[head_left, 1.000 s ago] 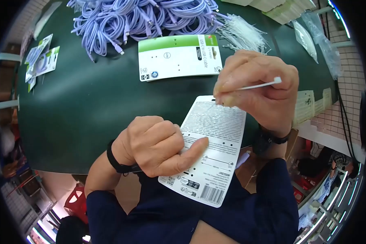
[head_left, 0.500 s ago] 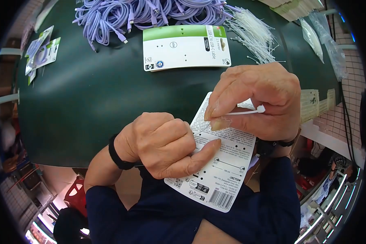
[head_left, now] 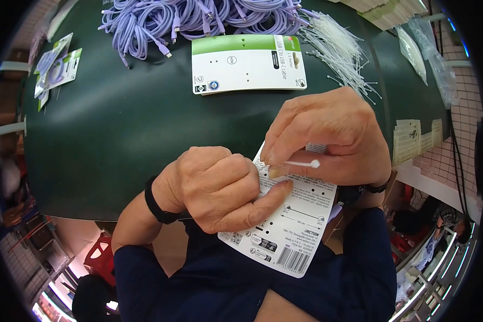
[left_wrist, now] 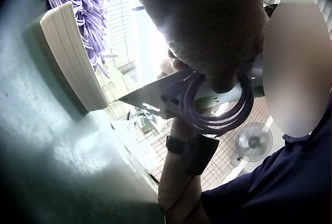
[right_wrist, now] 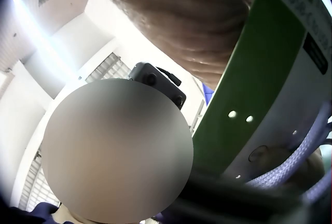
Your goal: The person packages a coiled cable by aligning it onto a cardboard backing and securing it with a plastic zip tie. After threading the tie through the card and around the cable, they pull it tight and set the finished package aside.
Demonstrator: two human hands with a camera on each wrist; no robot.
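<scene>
Your left hand curls around the card, thumb flat on its printed back, with the coiled cable underneath. The card overhangs the near edge of the table. Your right hand pinches a cable tie at the card's upper edge. Bare tabletop lies left; the card stack and loose ties sit well beyond.

A white backing card, barcode side up, sits tilted over the surface edge, a coiled purple cable beneath it and a thin white cable tie at its punched holes.
</scene>
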